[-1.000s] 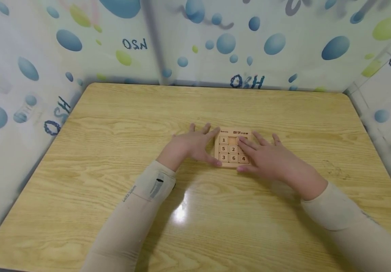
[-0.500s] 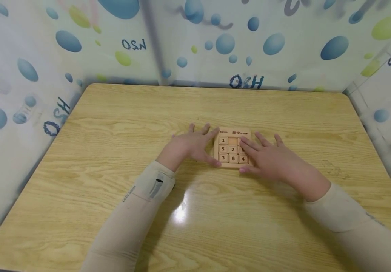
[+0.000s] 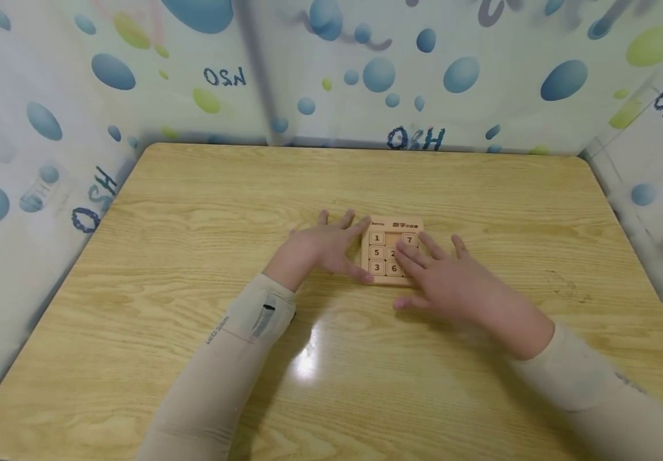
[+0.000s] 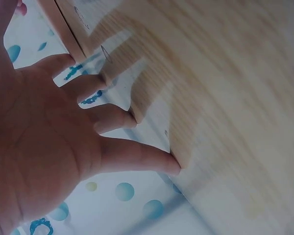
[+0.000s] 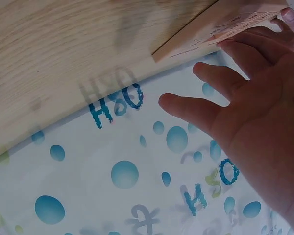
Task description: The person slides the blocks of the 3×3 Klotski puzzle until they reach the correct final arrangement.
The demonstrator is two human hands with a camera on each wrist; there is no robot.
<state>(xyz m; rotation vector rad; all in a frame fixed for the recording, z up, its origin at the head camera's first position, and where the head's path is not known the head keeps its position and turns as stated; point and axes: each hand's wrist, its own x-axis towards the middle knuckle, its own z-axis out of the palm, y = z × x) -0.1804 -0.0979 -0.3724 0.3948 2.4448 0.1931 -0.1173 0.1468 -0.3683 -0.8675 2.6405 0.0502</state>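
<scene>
Head view: a small pale wooden number-tile board (image 3: 388,221) lies flat on a broad yellowish wood-grain table (image 3: 193,211), between the two hands. A square empty slot (image 3: 392,238) stands in its top row, between wooden tiles marked 1 (image 3: 376,238) and 7 (image 3: 409,239). Principal risk, in my judgement: an oblique push by the fingertips could bind a tile against its neighbours, and a push stronger than the bracing could skid or turn the board. A second risk is that the fingers mask the right column, so the wrong tile may be nudged. The bare left hand (image 3: 331,248) is spread wide, thumb at the board's lower left corner, forefinger near the upper left. The bare right hand (image 3: 452,275) is also spread, gripping nothing; two fingertips lie over the wooden tile marked 2 (image 3: 391,253), just below the slot, while the thumb is apart from the board. Pressure cannot be told. Left wrist view: fingers extended and well separated, nothing grasped; the tan strip by one fingertip is probably the board's side. Right wrist view: fingers extended, two clear of the board, the others reaching over its printed face.
</scene>
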